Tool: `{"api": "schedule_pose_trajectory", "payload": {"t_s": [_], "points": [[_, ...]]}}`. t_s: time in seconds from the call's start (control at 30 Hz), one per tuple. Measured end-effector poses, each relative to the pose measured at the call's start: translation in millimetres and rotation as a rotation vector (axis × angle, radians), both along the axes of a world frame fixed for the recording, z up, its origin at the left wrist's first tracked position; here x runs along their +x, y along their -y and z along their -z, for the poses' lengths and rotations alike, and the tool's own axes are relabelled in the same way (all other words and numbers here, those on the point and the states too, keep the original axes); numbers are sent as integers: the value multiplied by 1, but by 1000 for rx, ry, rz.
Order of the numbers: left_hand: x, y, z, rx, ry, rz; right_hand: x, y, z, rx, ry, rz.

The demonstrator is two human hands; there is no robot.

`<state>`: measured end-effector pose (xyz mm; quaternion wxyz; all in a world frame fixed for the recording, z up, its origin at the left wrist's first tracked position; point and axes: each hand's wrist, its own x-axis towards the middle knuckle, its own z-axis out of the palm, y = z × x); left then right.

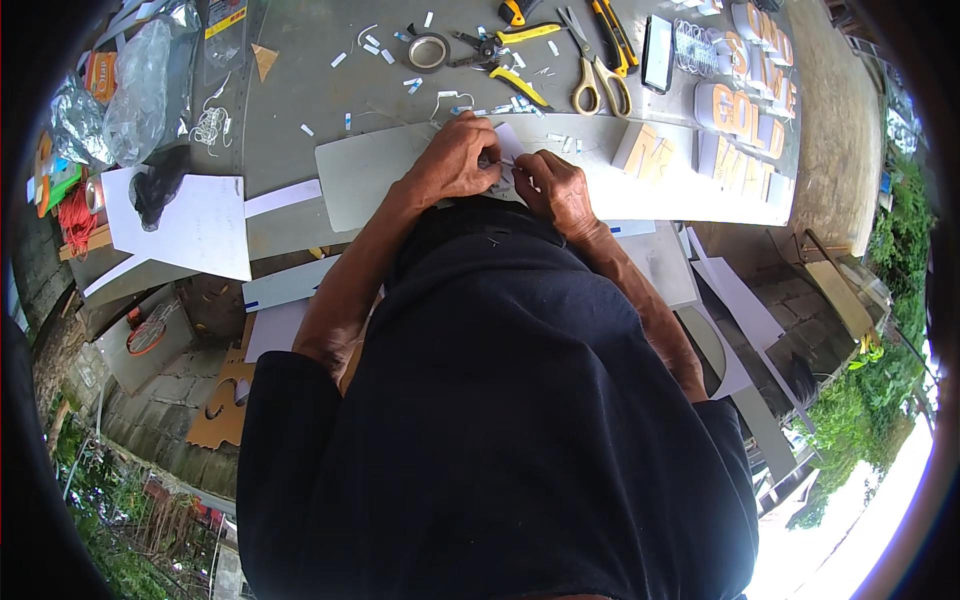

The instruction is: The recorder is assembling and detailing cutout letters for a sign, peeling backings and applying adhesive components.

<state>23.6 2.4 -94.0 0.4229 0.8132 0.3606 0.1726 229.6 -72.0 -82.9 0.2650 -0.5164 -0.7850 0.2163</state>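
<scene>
My left hand (453, 163) and my right hand (556, 192) are close together over the near edge of the worktable, fingers bent and pinched. Between the fingertips is something small and pale, too hidden to name. A narrow white strip (511, 140) sticks up behind the fingers. Both hands are just above a long white sheet (370, 165) that runs along the table's edge. Beyond them lie scattered small white and blue pieces (520, 104), a thin white wire (450, 96) and yellow-handled wire strippers (485, 45). My dark shirt hides what is below the hands.
Scissors (592, 85), a tape roll (428, 53), a yellow-black cutter (615, 35) and a phone (657, 55) lie farther back. Block letters (735, 110) stand at right. Plastic bags (140, 110), a white cut sheet (185, 240) and red cord (76, 215) are at left.
</scene>
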Motion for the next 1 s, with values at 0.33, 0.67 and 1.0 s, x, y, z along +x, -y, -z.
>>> {"api": "schedule_pose_trajectory", "payload": {"t_s": [0.33,0.67,1.0], "points": [[-11,14,-7,-45,86,-56,2,3,14,-290,-84,129],[-18,11,0,-36,84,19,1,3,16,-202,-64,87],[-20,10,1,-48,51,60,0,2,18,-199,-47,87]]}}
